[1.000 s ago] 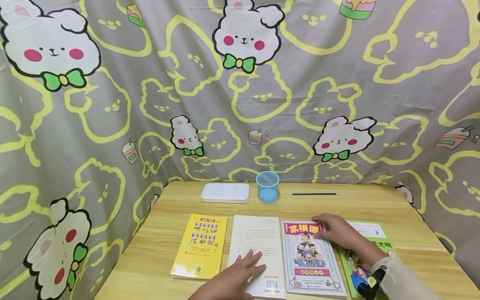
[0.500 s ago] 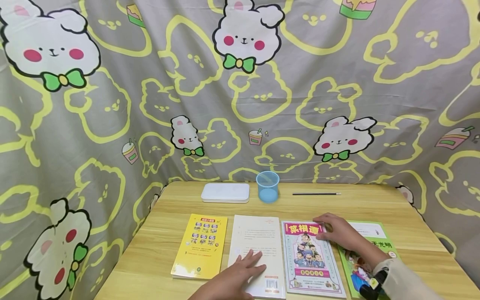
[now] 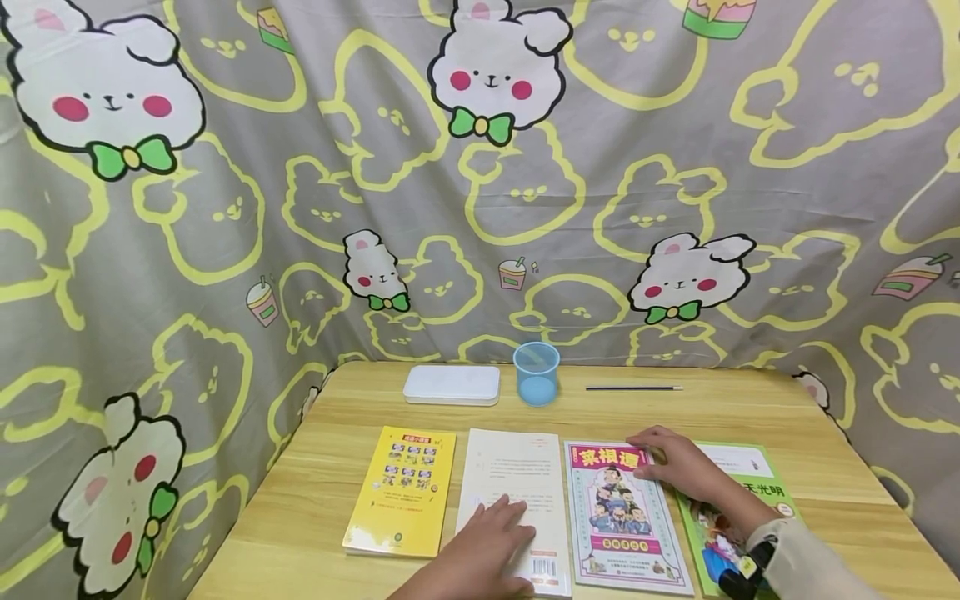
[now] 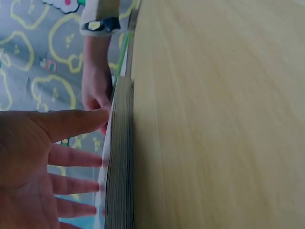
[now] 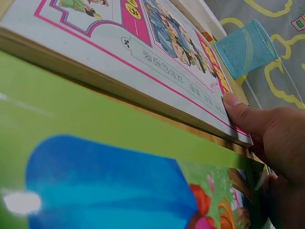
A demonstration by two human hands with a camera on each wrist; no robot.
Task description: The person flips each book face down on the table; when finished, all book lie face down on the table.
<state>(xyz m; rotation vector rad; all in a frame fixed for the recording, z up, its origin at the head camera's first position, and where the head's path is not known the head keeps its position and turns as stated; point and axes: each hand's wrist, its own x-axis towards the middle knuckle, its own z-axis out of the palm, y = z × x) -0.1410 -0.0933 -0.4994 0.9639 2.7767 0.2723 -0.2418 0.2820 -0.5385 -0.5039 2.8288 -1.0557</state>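
Observation:
My left hand (image 3: 491, 546), fingers spread, lies over the lower part of a white book (image 3: 517, 467) with printed text and a barcode on its cover. In the left wrist view, thumb and fingertips meet the cover beside the thick page edge (image 4: 121, 157). My right hand (image 3: 675, 462) grips the top right corner of a pink-bordered comic-style book (image 3: 611, 500). Its thumb (image 5: 233, 101) presses on the cover while the other fingers go past the edge, partly hidden. Under the right forearm lies a green book (image 3: 701, 533), partly covered.
A yellow book (image 3: 405, 492) lies at the left of the row. Along the back of the wooden table (image 3: 300, 500) are a white case (image 3: 452, 385), a blue mesh pen cup (image 3: 536, 379) and a dark pencil (image 3: 630, 387). A patterned curtain (image 3: 525, 317) hangs behind.
My left hand has shifted slightly to the right and up on the white book, its fingers a little closer together. My right hand stays at the pink-bordered book's corner; the books stay in place.

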